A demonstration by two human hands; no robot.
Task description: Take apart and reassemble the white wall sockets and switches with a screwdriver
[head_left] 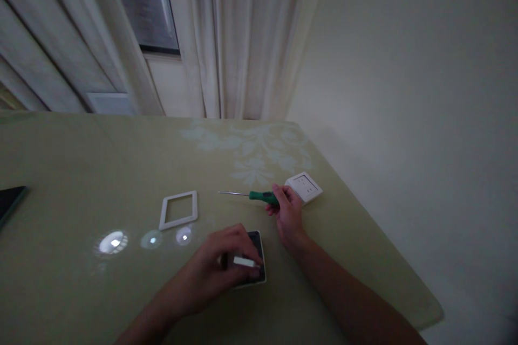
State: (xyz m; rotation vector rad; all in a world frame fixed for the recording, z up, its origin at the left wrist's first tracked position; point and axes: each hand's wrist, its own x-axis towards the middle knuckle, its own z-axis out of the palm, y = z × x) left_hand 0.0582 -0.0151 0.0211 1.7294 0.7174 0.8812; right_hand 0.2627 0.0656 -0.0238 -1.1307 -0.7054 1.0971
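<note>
My left hand [222, 259] is closed, with thumb and fingertips pinching a small white bar-shaped piece [244, 262]. It is above a small rectangular box with a dark inside and a pale rim [264, 269]. The hand hides much of that box, and I cannot tell whether the white piece touches it. Farther right, my right hand [288, 213] is wrapped round the green handle of a screwdriver [259, 196], whose metal shaft points left. Just beyond that hand lies a white wall socket [305, 187]. A white rectangular frame [197, 207] lies flat to the left of the screwdriver tip.
The pale green table [101, 172] has a rounded corner at lower right and a leaf pattern near its far edge. A dark flat object [11, 199] sits at the left edge. Curtains [251, 38] hang behind, and a plain wall [404, 91] runs along the right.
</note>
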